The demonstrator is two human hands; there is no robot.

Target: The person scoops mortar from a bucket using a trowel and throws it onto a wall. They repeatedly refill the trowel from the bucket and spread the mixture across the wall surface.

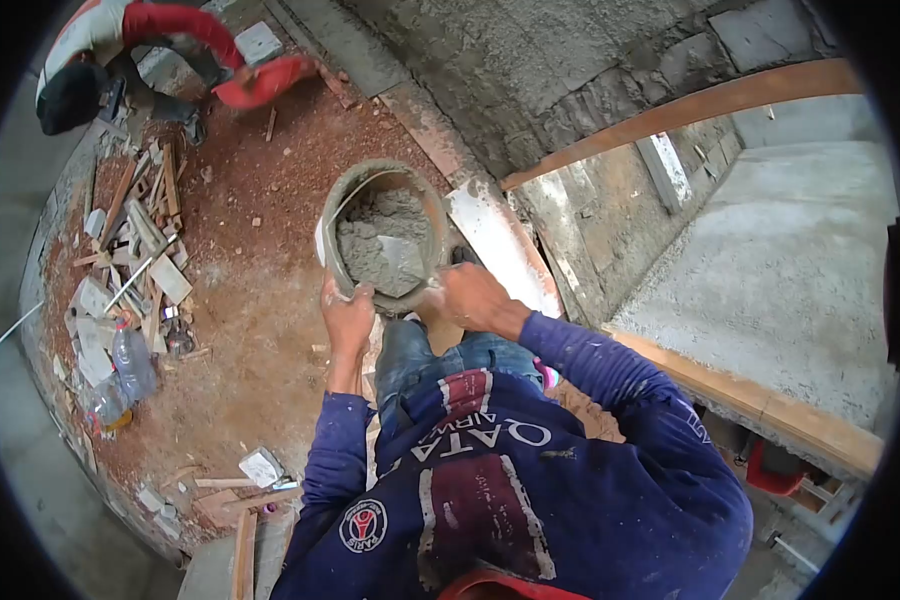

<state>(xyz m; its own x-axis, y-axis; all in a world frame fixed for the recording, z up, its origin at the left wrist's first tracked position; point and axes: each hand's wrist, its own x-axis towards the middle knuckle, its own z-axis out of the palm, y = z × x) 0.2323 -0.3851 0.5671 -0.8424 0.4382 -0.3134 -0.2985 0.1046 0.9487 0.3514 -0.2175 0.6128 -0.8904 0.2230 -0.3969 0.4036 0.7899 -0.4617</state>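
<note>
A mortar-crusted bucket point(348, 183) is held in front of my legs, with wet grey mortar point(365, 250) inside and a thin wire handle lying across its opening. My left hand point(348, 318) grips the near left side of the rim, thumb on top. On the near right side, my right hand point(470, 297) is closed at the rim, its fingertips partly hidden. Both sleeves are blue and spotted with mortar.
At upper left a co-worker point(90, 50) bends beside a red container point(262, 82). Wood scraps point(150, 235) and plastic bottles point(133, 360) lie on the reddish dirt floor point(260, 260). Rough concrete point(760, 250) with wooden boards point(750, 395) stands to my right.
</note>
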